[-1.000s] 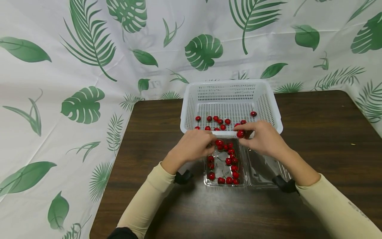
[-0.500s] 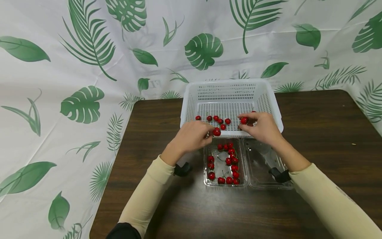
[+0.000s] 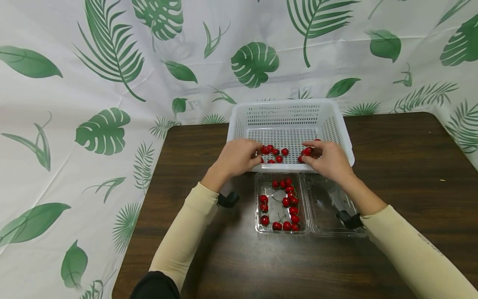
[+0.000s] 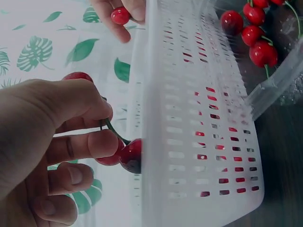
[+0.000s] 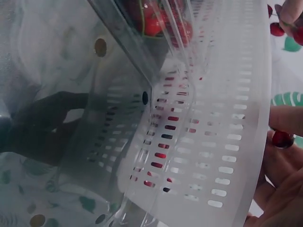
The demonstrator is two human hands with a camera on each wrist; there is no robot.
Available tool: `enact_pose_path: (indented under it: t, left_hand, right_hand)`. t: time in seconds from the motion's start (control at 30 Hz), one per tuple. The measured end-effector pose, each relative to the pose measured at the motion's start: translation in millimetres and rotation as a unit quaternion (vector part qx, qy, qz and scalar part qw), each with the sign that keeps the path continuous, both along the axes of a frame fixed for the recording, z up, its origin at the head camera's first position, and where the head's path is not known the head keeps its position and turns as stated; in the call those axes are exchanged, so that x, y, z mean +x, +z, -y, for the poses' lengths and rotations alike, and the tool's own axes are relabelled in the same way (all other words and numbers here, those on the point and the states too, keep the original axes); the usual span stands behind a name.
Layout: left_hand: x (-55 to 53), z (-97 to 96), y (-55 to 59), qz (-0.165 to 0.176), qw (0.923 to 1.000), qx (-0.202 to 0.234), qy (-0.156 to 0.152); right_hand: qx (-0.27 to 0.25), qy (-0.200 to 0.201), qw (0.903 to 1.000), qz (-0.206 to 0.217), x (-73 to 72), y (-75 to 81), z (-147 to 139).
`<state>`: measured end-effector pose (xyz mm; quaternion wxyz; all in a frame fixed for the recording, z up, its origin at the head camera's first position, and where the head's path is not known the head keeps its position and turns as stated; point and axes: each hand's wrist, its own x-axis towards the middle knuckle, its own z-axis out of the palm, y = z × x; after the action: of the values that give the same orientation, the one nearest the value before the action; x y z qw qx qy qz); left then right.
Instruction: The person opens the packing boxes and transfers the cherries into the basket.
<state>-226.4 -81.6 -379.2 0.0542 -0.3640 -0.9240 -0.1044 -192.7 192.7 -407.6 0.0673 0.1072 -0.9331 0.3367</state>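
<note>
My left hand (image 3: 239, 157) reaches over the near left rim of the white plastic basket (image 3: 287, 167). In the left wrist view its thumb and index finger pinch a green stem, with dark red cherries (image 4: 131, 157) close under the fingertips. On the basket's right side, my right hand (image 3: 330, 161) pinches a red cherry (image 3: 308, 151) between thumb and fingers. More loose cherries (image 3: 276, 152) lie on the basket floor between the hands. Nearer me, a clear clamshell box (image 3: 274, 212) holds cherries in rows along its left, right and near sides.
The clamshell's transparent lid (image 3: 323, 214) lies opened flat to its right. Both box halves sit close against the basket's near wall on a dark wooden table (image 3: 239, 265). A leaf-printed white cloth (image 3: 209, 83) hangs behind and to the left.
My left hand has moved from over the clamshell, away from me and leftward, into the basket. My right hand has carried its cherry from the near rim slightly deeper over the basket.
</note>
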Motion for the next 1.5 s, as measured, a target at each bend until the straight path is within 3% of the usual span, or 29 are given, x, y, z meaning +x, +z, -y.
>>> enact_pose_path:
  t: [0.3,0.47,0.57,0.67,0.73,0.87,1.03,1.1,1.2,1.4,1.5]
  left_hand:
    - [-10.2,0.7,-8.3,-0.003,0.9997,0.007,0.023]
    - [-13.3,0.8,-13.2,-0.014,0.9992,0.008,0.036]
    - [-14.3,0.7,-15.6,-0.021,0.9988,0.004,0.043]
    - [-15.1,0.7,-17.7,-0.021,0.9986,-0.003,0.049]
    - [-15.2,0.8,-18.7,-0.018,0.9985,-0.008,0.052]
    - [-13.8,0.7,-20.9,-0.015,0.9982,-0.008,0.058]
    - [-0.8,-5.5,-16.8,-0.031,0.9987,-0.003,0.04]
    - [8.3,-11.4,-14.2,-0.05,0.9986,-0.006,0.016]
    - [23.9,-23.0,-14.2,-0.071,0.997,-0.021,-0.019]
    - [46.3,-40.8,-28.3,-0.085,0.9931,-0.041,-0.069]
    - [54.2,-47.3,-38.3,-0.075,0.9918,-0.079,-0.067]
  right_hand:
    - [0.017,-0.004,0.9995,-0.025,8.1,-3.7,-0.5]
    - [0.026,-0.004,0.994,-0.107,16.2,-4.3,5.2]
    - [0.039,0.031,0.9834,-0.175,23.4,-3.8,11.0]
    - [0.067,0.091,0.9702,-0.214,31.2,-3.5,17.9]
    - [0.092,0.128,0.9635,-0.217,37.3,-2.9,23.1]
    - [0.156,0.177,0.9551,-0.18,50.7,-2.9,33.1]
    - [0.281,0.199,0.9254,-0.158,63.2,-8.7,43.8]
    - [0.328,0.199,0.9093,-0.162,66.3,-12.4,47.4]
    - [0.37,0.191,0.893,-0.172,68.6,-21.5,50.8]
    - [0.401,0.166,0.8797,-0.194,70.4,-33.3,52.1]
    - [0.406,0.162,0.8782,-0.195,70.3,-35.9,52.9]
